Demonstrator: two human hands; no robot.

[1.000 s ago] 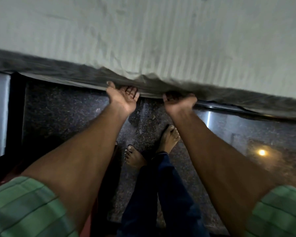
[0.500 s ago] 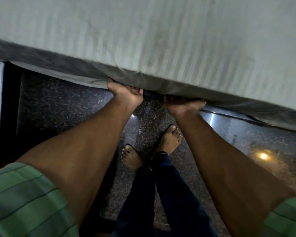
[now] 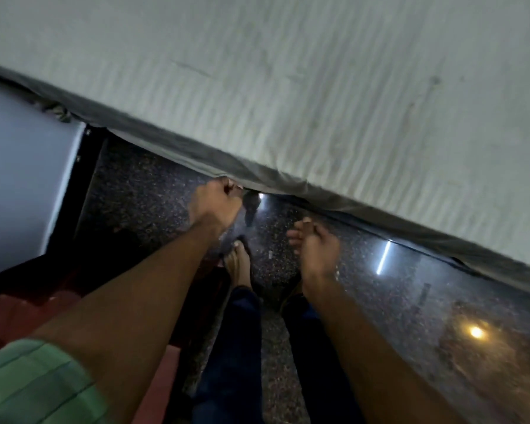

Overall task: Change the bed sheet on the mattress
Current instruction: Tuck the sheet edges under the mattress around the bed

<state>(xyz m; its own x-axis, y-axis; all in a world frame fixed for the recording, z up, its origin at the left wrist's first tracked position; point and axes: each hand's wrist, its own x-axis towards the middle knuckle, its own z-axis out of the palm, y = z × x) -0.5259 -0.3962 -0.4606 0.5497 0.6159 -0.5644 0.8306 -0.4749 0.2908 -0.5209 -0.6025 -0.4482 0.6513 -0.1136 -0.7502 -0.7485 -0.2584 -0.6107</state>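
Note:
The pale striped bed sheet [image 3: 318,96] covers the mattress across the top of the view. Its darker hanging edge [image 3: 196,154] runs diagonally down to the right. My left hand [image 3: 214,206] is at that lower edge with its fingers curled, and it grips the hem. My right hand [image 3: 317,250] hangs below the edge, apart from the sheet. Its fingers are loosely curled and hold nothing.
A dark speckled stone floor [image 3: 395,301] lies under the bed's side and reflects lamps. A white panel [image 3: 25,179] with a black frame stands at the left. Something red [image 3: 19,307] lies at the lower left. My bare foot [image 3: 237,264] stands close to the bed.
Both hands were tucked under the mattress edge. My right hand has since drawn back and down, free of the sheet, while my left hand stays at the hem. The view has tilted.

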